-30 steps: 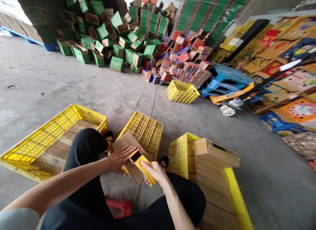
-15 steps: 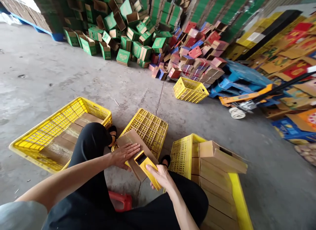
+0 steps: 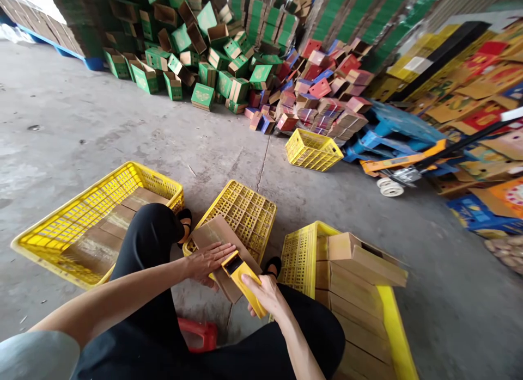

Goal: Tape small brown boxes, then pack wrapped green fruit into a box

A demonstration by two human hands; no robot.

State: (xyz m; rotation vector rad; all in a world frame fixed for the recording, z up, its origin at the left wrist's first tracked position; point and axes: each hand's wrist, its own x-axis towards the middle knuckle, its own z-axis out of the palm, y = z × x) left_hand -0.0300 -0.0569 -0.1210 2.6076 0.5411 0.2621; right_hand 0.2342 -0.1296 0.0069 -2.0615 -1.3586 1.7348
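Note:
A brown cardboard box (image 3: 214, 230) lies tilted on an upturned yellow crate (image 3: 247, 214) between my knees. My left hand (image 3: 208, 262) rests on the box with its fingers stretched out flat, the fingertips close to the front end of a yellow handheld tool. My right hand (image 3: 265, 294) is wrapped round that yellow tool (image 3: 241, 275), which has a dark rectangular window at its front end and lies over the box's near right part. Its exact kind I cannot make out. The underside of the tool is hidden.
Left stands a yellow crate (image 3: 53, 219) with cardboard boxes inside; right, another crate (image 3: 300, 255) is filled with boxes, one lying across the top (image 3: 368, 260). Ahead are a small yellow crate (image 3: 314, 151), heaped green boxes (image 3: 203, 95) and a pallet jack (image 3: 402, 162). Below sits a red stool (image 3: 200, 333).
The fingers of my left hand have slid slightly toward the tool and lie closer together. My right hand stays on the tool, and the box has barely moved.

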